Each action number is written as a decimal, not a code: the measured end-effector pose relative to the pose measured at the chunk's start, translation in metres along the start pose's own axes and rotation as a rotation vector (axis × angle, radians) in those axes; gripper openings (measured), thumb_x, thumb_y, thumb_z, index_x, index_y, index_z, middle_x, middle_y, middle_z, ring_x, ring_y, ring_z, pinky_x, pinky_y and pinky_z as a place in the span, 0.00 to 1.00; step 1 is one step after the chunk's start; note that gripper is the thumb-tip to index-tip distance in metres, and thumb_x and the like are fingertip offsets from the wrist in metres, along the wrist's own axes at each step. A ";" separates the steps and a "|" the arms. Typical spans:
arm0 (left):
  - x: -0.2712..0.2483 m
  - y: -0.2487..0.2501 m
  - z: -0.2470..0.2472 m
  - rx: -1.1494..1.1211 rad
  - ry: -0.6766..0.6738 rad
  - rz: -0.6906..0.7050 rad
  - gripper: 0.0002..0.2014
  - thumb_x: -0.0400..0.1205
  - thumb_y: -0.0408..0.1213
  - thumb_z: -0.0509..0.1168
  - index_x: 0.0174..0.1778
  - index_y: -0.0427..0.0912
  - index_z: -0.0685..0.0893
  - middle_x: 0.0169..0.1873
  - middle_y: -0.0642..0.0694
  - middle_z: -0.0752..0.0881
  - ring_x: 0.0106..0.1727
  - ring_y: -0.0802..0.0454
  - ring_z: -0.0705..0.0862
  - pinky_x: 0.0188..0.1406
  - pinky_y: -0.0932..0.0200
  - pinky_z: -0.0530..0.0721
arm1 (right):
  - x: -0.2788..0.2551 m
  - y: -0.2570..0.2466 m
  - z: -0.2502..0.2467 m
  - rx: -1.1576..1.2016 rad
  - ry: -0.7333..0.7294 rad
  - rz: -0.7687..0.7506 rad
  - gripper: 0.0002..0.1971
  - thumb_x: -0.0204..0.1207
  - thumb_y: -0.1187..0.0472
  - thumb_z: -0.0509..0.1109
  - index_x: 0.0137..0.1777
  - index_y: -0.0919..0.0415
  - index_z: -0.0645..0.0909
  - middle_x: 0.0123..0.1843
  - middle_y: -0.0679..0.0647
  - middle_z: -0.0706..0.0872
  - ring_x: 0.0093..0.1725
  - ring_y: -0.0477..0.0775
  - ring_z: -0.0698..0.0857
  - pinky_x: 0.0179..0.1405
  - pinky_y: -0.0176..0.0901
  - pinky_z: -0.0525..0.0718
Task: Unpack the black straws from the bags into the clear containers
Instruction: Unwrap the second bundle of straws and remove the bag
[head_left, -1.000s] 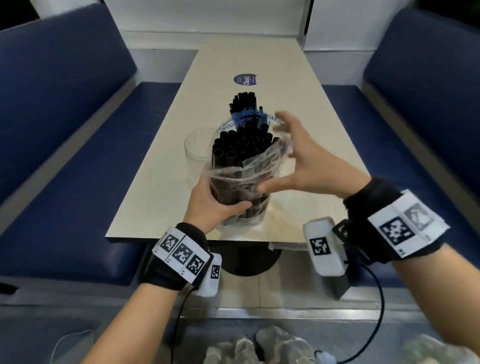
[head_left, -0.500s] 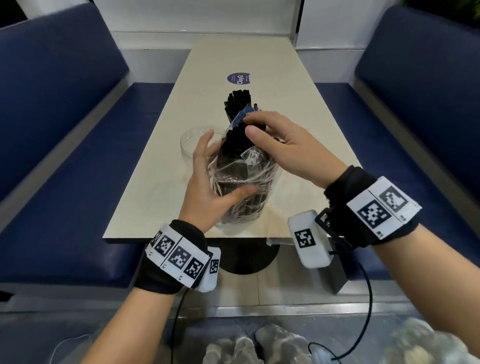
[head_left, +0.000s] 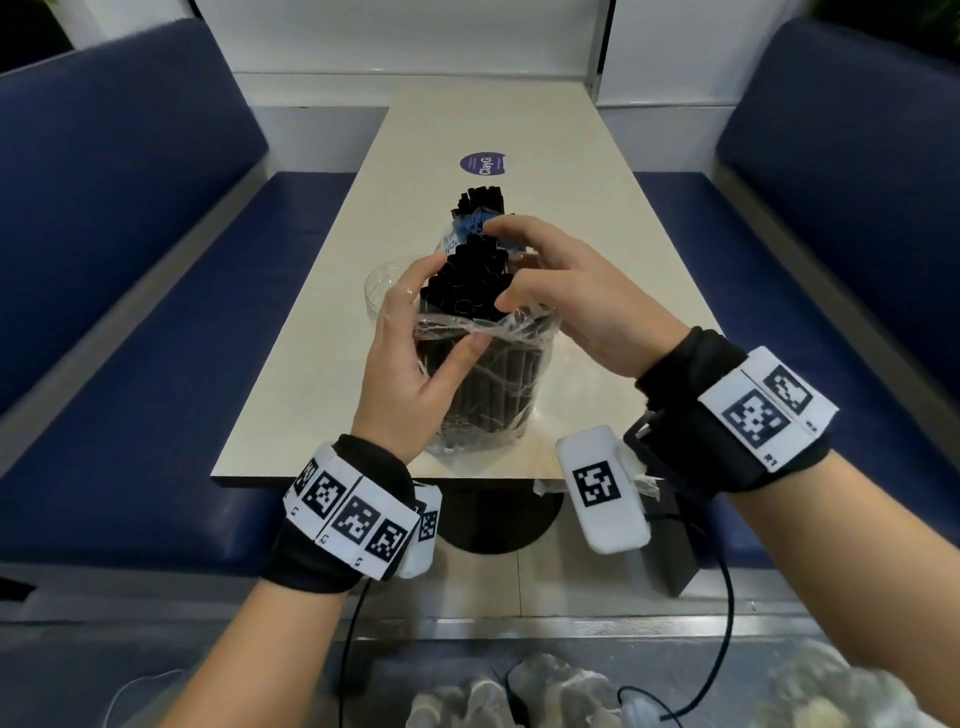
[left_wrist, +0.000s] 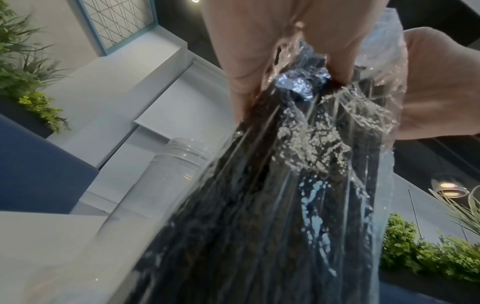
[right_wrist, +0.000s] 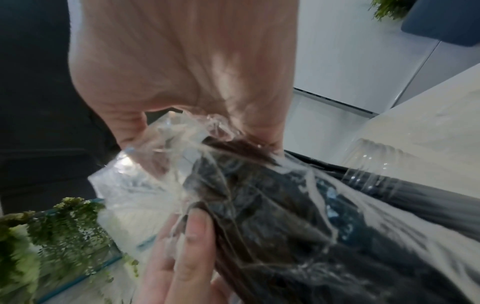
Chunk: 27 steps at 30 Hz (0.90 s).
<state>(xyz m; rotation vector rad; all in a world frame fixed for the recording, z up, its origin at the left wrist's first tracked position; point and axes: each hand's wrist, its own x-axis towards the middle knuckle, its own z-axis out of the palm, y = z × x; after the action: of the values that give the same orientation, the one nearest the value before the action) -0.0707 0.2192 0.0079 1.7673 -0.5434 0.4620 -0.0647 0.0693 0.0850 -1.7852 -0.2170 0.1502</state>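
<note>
1. blue booth seats (head_left: 130, 249) flank a long pale desk (head_left: 322, 364) that runs away from the person toward a white wall
2. at the near end of the desk stands a clear container (head_left: 488, 395) with a bundle of black straws (head_left: 467, 286) upright in it, their plastic bag (head_left: 493, 332) bunched down around the rim
3. left hand (head_left: 415, 364) curls round the container and the bag, thumb pressed on the crumpled film
4. right hand (head_left: 566, 296) is over the straw tops, its grip a pinch: thumb and fingers closing on the bag film and the upper straws
5. progress, as a judgement: about midway. a farther container (head_left: 480, 208) already holds straws, this bundle is seated but its bag is not yet off, and an empty container (head_left: 382, 291) just behind the left hand waits
6. more bagged things lie on the floor at the bottom edge, too blurred to identify
7. writing: a round purple sticker (head_left: 483, 163) on the desk reads "clayg"; blue print on the bag by the right fingertips is not legible
</note>
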 end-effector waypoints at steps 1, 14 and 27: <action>0.000 0.001 -0.001 -0.001 0.010 0.010 0.26 0.78 0.44 0.65 0.70 0.59 0.63 0.64 0.75 0.70 0.70 0.61 0.74 0.69 0.42 0.77 | 0.001 -0.002 0.001 0.011 0.004 -0.003 0.37 0.57 0.60 0.65 0.71 0.59 0.70 0.60 0.56 0.80 0.58 0.52 0.81 0.61 0.47 0.78; -0.001 -0.006 -0.026 0.062 0.034 0.004 0.27 0.79 0.45 0.64 0.74 0.50 0.64 0.70 0.39 0.74 0.71 0.41 0.75 0.68 0.35 0.75 | 0.009 -0.010 0.032 0.008 0.063 -0.059 0.35 0.53 0.61 0.64 0.67 0.60 0.75 0.59 0.53 0.80 0.57 0.47 0.78 0.55 0.40 0.78; 0.002 -0.019 -0.050 0.089 -0.027 -0.007 0.25 0.78 0.44 0.62 0.72 0.51 0.70 0.74 0.41 0.72 0.76 0.49 0.69 0.75 0.44 0.69 | 0.019 0.004 0.055 -0.011 0.070 -0.106 0.33 0.65 0.71 0.77 0.70 0.60 0.71 0.72 0.55 0.76 0.71 0.46 0.74 0.74 0.53 0.74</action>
<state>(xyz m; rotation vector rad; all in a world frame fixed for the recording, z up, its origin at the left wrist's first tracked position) -0.0594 0.2718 0.0062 1.8620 -0.5434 0.4640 -0.0577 0.1253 0.0686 -1.7817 -0.2618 0.0102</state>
